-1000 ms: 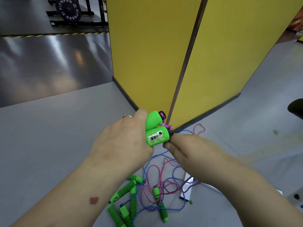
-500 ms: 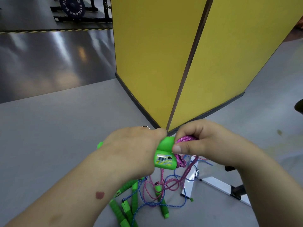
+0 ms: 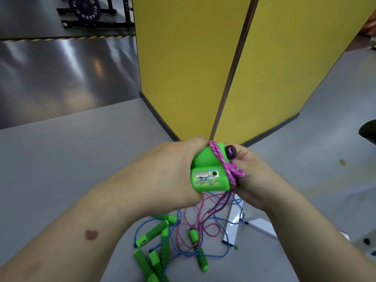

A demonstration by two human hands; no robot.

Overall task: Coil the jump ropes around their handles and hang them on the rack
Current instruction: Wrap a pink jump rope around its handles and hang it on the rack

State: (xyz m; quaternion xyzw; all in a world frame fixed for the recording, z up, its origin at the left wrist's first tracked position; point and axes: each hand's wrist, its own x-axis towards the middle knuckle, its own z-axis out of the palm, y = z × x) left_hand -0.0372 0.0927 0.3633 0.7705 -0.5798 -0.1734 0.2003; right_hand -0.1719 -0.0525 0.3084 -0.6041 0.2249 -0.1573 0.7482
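My left hand [image 3: 173,171] grips a pair of green jump-rope handles [image 3: 209,176] held side by side; the lower one shows a small counter display. A pink rope [image 3: 224,163] is looped around the handles' ends. My right hand [image 3: 254,180] pinches that pink rope just right of the handles, and the rest of it trails down to the floor. Below my hands lies a tangle of pink and blue ropes [image 3: 195,231] with several more green handles [image 3: 154,233].
Yellow partition panels [image 3: 183,68] stand straight ahead, meeting at a dark corner post. White rack feet [image 3: 234,224] lie on the grey floor at lower right. A weight plate on a black stand [image 3: 85,9] sits far back left, beyond a hazard-striped line.
My hands first dropped lower, then rose slightly. My right hand went from pinching below the handles to winding the pink rope over their ends, where loops now lie.
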